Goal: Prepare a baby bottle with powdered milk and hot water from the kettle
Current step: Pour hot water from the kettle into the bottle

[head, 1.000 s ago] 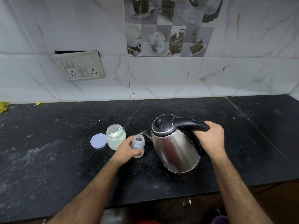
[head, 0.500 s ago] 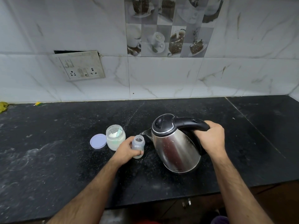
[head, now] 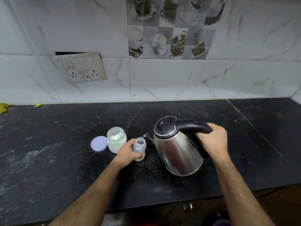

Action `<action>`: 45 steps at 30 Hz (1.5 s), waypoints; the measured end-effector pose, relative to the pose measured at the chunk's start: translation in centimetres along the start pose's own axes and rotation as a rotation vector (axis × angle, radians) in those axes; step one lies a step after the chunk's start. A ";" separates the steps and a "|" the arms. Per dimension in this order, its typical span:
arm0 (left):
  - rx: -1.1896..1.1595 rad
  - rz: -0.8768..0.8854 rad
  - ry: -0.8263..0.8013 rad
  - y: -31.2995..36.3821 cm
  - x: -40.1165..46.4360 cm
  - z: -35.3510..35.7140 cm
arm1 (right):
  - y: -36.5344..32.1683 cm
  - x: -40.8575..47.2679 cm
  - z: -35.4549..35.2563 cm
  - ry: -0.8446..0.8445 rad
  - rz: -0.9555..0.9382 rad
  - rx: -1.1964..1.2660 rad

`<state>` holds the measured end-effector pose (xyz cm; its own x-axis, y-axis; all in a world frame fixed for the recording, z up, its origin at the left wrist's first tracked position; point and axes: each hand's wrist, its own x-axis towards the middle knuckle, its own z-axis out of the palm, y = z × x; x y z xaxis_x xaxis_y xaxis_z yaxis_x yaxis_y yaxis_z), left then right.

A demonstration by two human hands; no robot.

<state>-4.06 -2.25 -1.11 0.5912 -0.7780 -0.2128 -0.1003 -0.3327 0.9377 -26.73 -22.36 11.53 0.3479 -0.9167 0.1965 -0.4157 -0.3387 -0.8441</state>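
Note:
A small clear baby bottle stands uncapped on the black counter, and my left hand grips its side. My right hand holds the black handle of a steel kettle, which is tilted left with its spout just over the bottle's mouth. A thin stream of water runs from the spout into the bottle. Left of the bottle stands an open glass jar of white milk powder with a pale green scoop in it.
The jar's lilac lid lies flat on the counter beside the jar. A switch and socket plate hangs on the tiled wall behind. The counter's front edge runs just below my forearms, with a cabinet knob under it.
The kettle has tipped slightly further toward the bottle and water is visible at the spout. Both hands keep their grips in nearly the same places.

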 end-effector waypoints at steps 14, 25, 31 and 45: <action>0.017 -0.017 -0.013 0.1 -0.2 -0.1 | 0.0 -0.1 0.3 0.003 -0.017 0.026; 0.033 -0.032 -0.024 -0.1 -0.1 -0.2 | 0.0 0.0 0.4 -0.003 -0.009 0.008; 0.046 -0.035 -0.023 -0.3 -0.1 -0.3 | 0.0 -0.1 0.4 -0.009 -0.005 0.008; -0.006 -0.005 -0.027 0.4 -0.3 0.1 | -0.1 -0.4 0.7 -0.015 0.016 0.019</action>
<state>-4.31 -2.20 -0.68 0.5699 -0.7903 -0.2251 -0.0924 -0.3338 0.9381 -26.26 -21.83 11.21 0.3540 -0.9186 0.1759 -0.4054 -0.3202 -0.8562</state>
